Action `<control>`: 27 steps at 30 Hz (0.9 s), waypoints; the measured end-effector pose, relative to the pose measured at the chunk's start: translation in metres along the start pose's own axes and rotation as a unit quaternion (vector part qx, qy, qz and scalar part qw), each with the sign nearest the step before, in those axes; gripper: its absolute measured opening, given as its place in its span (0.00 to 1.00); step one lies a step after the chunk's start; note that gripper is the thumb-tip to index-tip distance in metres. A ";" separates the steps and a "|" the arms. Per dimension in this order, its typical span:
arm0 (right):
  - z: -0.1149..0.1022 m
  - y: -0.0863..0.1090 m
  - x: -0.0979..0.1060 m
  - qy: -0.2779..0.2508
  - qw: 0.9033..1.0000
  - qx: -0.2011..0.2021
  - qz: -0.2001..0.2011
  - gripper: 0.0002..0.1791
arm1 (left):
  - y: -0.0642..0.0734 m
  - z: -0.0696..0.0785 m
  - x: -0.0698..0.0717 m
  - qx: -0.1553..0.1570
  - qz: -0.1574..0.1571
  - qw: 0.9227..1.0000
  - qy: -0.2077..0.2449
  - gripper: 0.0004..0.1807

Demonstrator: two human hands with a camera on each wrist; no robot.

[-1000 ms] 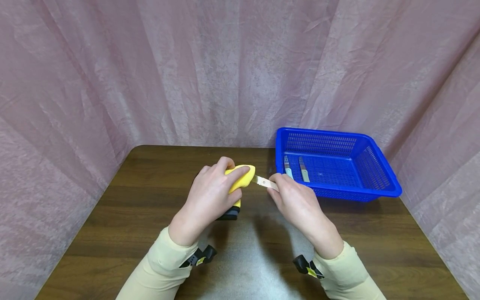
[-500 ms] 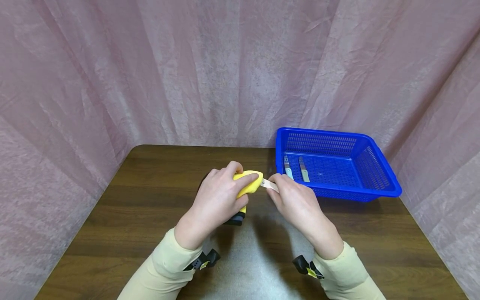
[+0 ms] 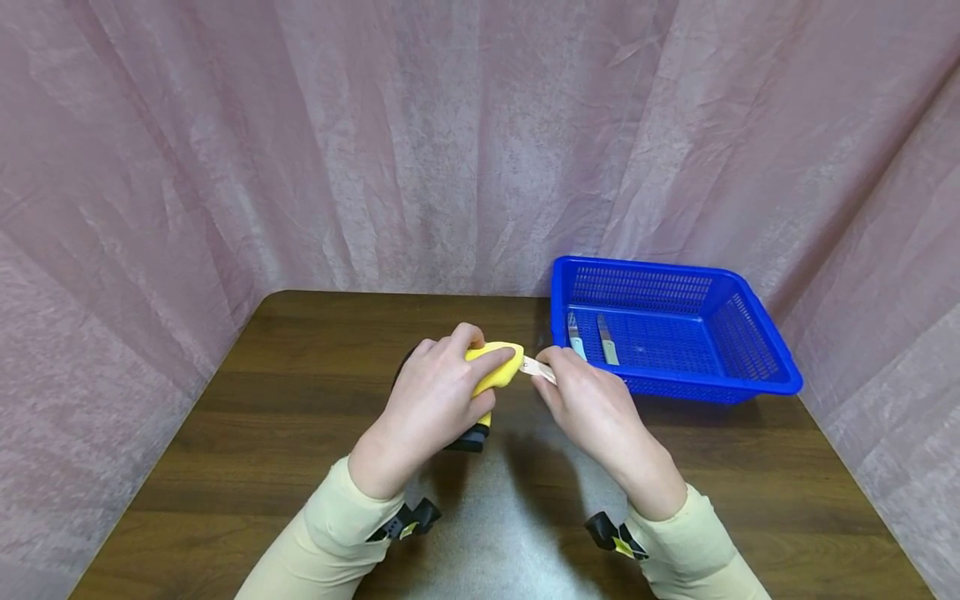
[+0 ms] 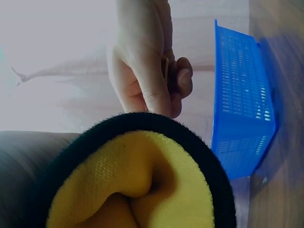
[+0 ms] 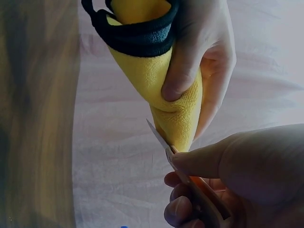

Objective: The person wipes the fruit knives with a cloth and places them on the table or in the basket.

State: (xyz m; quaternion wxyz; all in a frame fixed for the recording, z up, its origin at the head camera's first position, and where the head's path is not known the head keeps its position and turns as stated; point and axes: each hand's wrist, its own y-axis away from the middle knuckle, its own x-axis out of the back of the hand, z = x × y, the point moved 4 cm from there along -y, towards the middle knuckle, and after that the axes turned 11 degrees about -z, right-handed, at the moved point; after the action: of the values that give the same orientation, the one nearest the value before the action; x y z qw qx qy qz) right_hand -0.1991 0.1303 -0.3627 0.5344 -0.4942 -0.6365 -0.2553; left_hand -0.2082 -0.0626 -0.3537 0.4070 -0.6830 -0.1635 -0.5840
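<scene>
My left hand (image 3: 431, 392) grips a yellow cloth (image 3: 501, 367) with a black and grey border, its fingers bunching the cloth round the blade end of a small knife. In the right wrist view the left thumb presses on the folded cloth (image 5: 137, 78), and a pointed piece of the blade (image 5: 158, 133) shows beside its tip. My right hand (image 3: 600, 408) holds the knife (image 3: 537, 369) by its pale, slotted handle, thumb on one side and curled fingers on the other. Most of the blade is hidden by the cloth. The left wrist view shows the cloth's black edge (image 4: 221, 190) close up.
A blue plastic basket (image 3: 712, 387) stands at the table's back right, just beyond my right hand. Two small knives with pale handles, one left (image 3: 576, 337) and one right (image 3: 608, 340), lie inside it. Pink curtains (image 3: 450, 167) surround the brown wooden table (image 3: 247, 433).
My left hand has slid the cloth right along the blade towards the knife's handle, then nearly stopped. Less of the knife shows between the hands. My right hand has stayed almost still.
</scene>
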 end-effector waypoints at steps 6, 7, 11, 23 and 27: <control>-0.001 0.000 0.000 -0.002 1.000 0.014 0.009 0.08 | 0.000 -0.006 0.000 0.012 -0.003 1.000 0.000 0.30; -0.001 0.000 0.000 -0.002 1.000 0.016 0.010 0.08 | 0.000 -0.007 0.001 0.014 -0.003 1.000 0.001 0.30; -0.001 0.001 0.001 0.001 1.000 0.021 0.014 0.08 | 0.000 -0.011 0.002 0.022 0.000 1.000 0.002 0.30; -0.001 0.002 0.002 0.004 0.999 0.025 0.024 0.09 | 0.002 -0.022 0.004 0.047 0.001 0.999 0.014 0.30; -0.001 0.002 0.002 0.005 0.999 0.028 0.029 0.09 | 0.003 -0.025 0.005 0.055 0.004 0.998 0.018 0.30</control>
State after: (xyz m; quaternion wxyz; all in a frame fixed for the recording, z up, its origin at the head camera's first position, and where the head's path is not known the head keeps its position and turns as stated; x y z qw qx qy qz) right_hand -0.1968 0.1307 -0.3605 0.5581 -0.4959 -0.6264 -0.2241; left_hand -0.2216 -0.0841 -0.3503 0.4490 -0.6494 -0.1855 -0.5851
